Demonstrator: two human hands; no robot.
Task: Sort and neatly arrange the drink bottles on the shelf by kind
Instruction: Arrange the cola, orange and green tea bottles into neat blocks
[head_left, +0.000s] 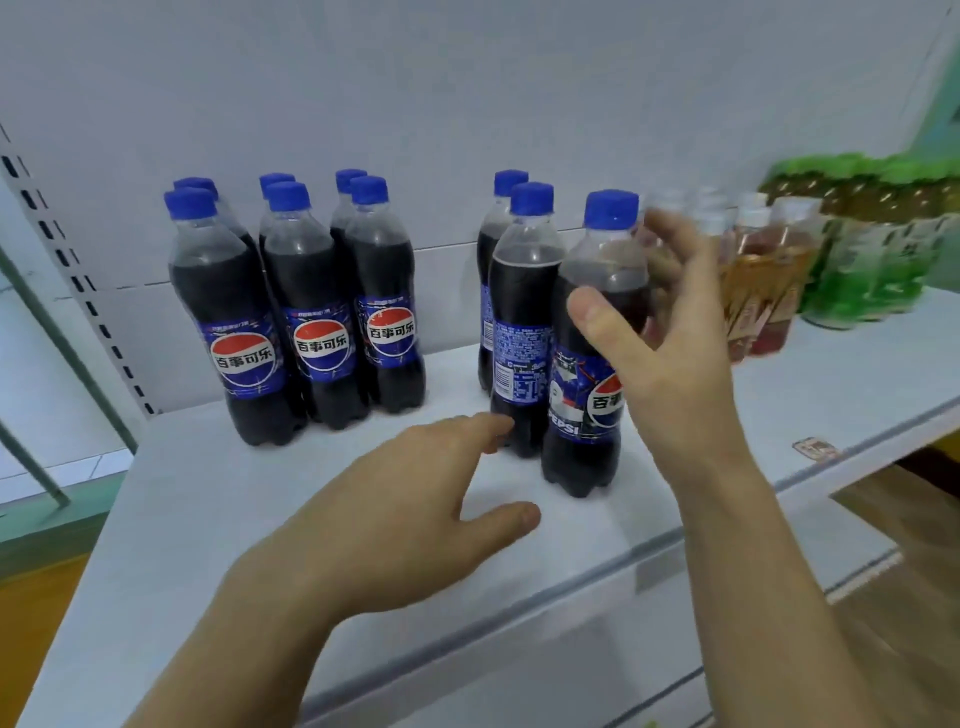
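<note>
**Cola bottles standing in two groups on the white shelf**

A white shelf (208, 493) is stretching across the picture, with a pale back wall (467, 104) behind it. On the far left, a strip with dark slots (78, 283) is running down the side of the shelf.

Six cola bottles (306, 306) are standing upright in a tidy group on the left part of the shelf. They are sitting in two rows, three in front and three right behind. Their blue caps are all on, and the front labels are facing out.

The left hand (415, 499) is hanging just above the shelf near the front. Its fingers are loose and spread, and it is holding nothing. Its fingertips are reaching close to the foot of the middle bottle in the second group, but I cannot tell if they are touching it.

Three more cola bottles (524, 317) are standing upright in a slanted line, a little apart from the first six. The nearest cola bottle (587, 415) is standing at the front of that line.

The right hand (670, 332) is up beside this nearest bottle. Its fingers are open and blurry, and its thumb is lying in front of the bottle. It is not gripping anything.

Further right, the tea bottles (763, 280) with white caps are standing together. After them, the green bottles (883, 249) are standing at the far right end.
</note>
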